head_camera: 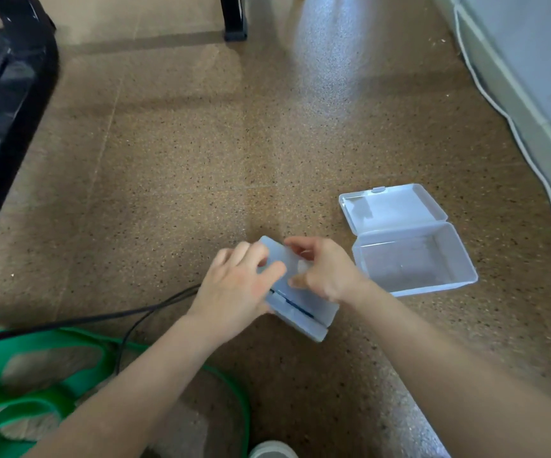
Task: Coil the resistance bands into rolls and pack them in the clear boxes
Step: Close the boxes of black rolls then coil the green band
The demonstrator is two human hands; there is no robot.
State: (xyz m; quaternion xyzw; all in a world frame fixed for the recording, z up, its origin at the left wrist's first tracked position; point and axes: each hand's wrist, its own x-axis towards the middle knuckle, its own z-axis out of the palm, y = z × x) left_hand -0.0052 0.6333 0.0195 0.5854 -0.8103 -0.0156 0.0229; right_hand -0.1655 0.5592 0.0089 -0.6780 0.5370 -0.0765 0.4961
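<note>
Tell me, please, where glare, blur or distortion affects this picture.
Head view: glare whitens the floor at top centre; the left hand and right hand gripping the small clear box are motion-blurred; the wide lens seems to bow the white cable at right; the green bands look soft.

Speckled brown floor [185,153], black furniture legs [234,18]; pale wall [532,44], white cable [499,107]

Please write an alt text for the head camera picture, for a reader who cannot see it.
A left hand and a right hand grip a small clear box close to a speckled brown floor. A second clear box lies open and empty to its right, and loose green resistance bands lie at the lower left.
</note>
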